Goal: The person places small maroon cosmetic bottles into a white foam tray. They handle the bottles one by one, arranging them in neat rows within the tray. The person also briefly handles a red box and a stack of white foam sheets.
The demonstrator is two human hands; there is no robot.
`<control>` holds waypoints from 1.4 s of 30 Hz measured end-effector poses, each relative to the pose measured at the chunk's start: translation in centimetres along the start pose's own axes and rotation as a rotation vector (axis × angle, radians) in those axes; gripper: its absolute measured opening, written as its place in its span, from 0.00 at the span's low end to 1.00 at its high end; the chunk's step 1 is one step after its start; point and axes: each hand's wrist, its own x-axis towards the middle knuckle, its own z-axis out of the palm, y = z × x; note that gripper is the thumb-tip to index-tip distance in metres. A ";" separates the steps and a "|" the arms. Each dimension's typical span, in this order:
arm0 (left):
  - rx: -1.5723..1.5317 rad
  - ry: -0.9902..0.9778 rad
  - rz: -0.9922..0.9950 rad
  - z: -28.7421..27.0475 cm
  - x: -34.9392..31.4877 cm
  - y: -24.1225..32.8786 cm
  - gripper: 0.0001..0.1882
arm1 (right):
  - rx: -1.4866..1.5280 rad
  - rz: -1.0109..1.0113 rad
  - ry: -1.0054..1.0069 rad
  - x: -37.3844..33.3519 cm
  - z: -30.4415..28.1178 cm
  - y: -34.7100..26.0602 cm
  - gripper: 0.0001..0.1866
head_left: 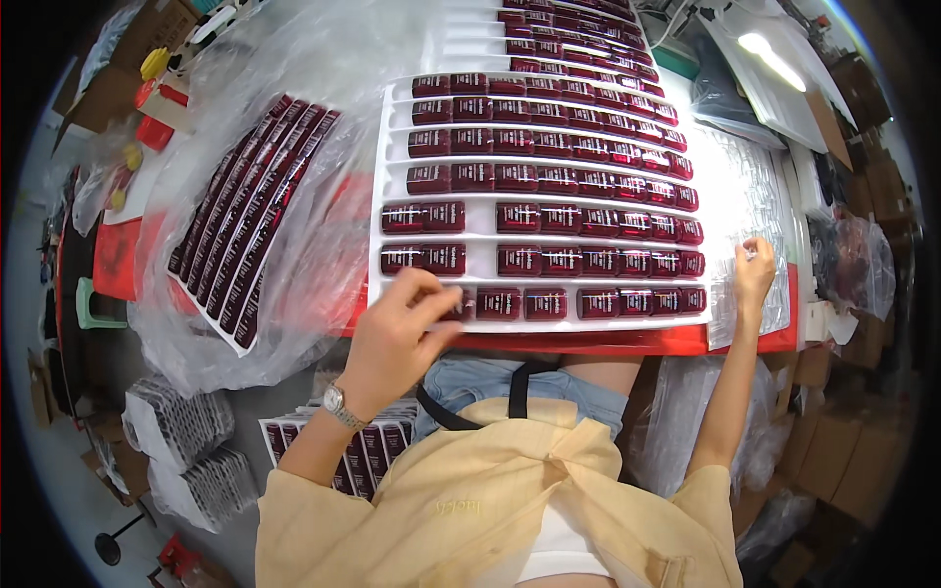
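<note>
Where fingers (pixel 437 308) reach, containers (pixel 498 305) (glossy, dark red) form rows.

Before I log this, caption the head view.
Left hand at front row of dark red containers in white tray; right hand to its right.

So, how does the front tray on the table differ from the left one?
The front tray has gaps in its rows; the left tray shows no clear gaps. The front tray's rows run across the picture, the left tray's slant. Both are white and hold dark red pieces.
</note>
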 end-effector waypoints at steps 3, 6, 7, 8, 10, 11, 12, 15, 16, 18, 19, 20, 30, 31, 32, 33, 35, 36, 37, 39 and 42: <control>0.006 0.064 0.066 0.1 0.8 -0.2 0.18 | 0.546 0.087 0.185 0.5 1.1 2.4 0.08; 0.170 0.165 0.053 -0.1 2.3 -1.7 0.18 | 1.138 0.411 -0.141 0.2 -2.1 -3.9 0.09; 0.250 0.149 0.066 -0.5 2.9 -1.6 0.18 | 1.265 0.350 -0.207 -0.2 -3.7 -8.6 0.10; 0.319 0.132 0.088 -0.7 3.4 -1.6 0.17 | 1.380 0.287 -0.263 -0.8 -5.5 -13.4 0.12; 0.238 0.135 0.069 -1.0 3.7 -1.3 0.19 | 1.448 0.151 -0.383 -2.8 -8.0 -20.6 0.16; 0.180 0.170 0.056 -0.9 3.6 -1.3 0.20 | 1.489 0.095 -0.468 -3.9 -8.7 -23.2 0.17; 0.117 0.199 0.049 -0.7 3.5 -1.4 0.21 | 1.523 0.045 -0.547 -5.1 -9.0 -25.4 0.18; -0.284 0.185 -0.021 0.7 3.3 0.5 0.21 | 1.337 -0.247 -0.487 -7.6 -9.0 -31.0 0.21; -0.389 0.193 -0.028 1.2 3.2 0.8 0.20 | 1.179 -0.448 -0.422 -8.0 -8.5 -31.7 0.24; -0.479 0.177 -0.091 1.5 3.0 1.0 0.19 | 1.029 -0.572 -0.229 -8.7 -7.9 -32.8 0.32; -0.509 0.172 -0.132 1.4 2.8 0.8 0.19 | 0.920 -0.729 -0.273 -8.2 -8.8 -32.3 0.39; -0.551 0.162 -0.165 1.5 2.8 0.7 0.19 | 0.902 -0.786 -0.354 -8.2 -9.1 -31.6 0.43; -0.298 0.094 -0.086 0.7 4.0 1.2 0.18 | 0.833 -0.775 -0.395 -5.0 -8.1 -26.0 0.30; -0.033 0.125 -0.015 -0.1 4.4 0.8 0.18 | 0.791 -0.474 -0.297 -3.8 -8.6 -24.3 0.17; 0.232 0.161 0.054 -0.4 4.6 0.2 0.18 | 0.797 -0.096 -0.251 -2.7 -7.8 -21.9 0.13; 0.241 0.156 0.081 -0.7 4.7 -0.2 0.18 | 0.454 -0.148 -0.111 -0.8 -5.4 -17.4 0.14; 0.171 0.085 0.090 0.0 4.8 -0.6 0.19 | -0.093 -0.242 0.050 1.8 -0.9 -6.3 0.20; 0.188 0.078 0.122 0.5 5.0 -0.5 0.20 | -0.165 -0.233 -0.002 1.4 0.9 -1.5 0.24; 0.198 0.060 0.113 0.7 5.1 -0.7 0.20 | -0.187 -0.181 -0.035 1.1 1.8 1.4 0.22; 0.176 0.096 0.118 -0.4 5.0 -1.1 0.18 | -0.203 -0.083 -0.099 0.1 3.0 1.0 0.19; 0.288 0.501 -0.063 -4.4 4.3 -6.3 0.11 | -0.157 -0.048 -0.105 0.3 0.9 -2.2 0.13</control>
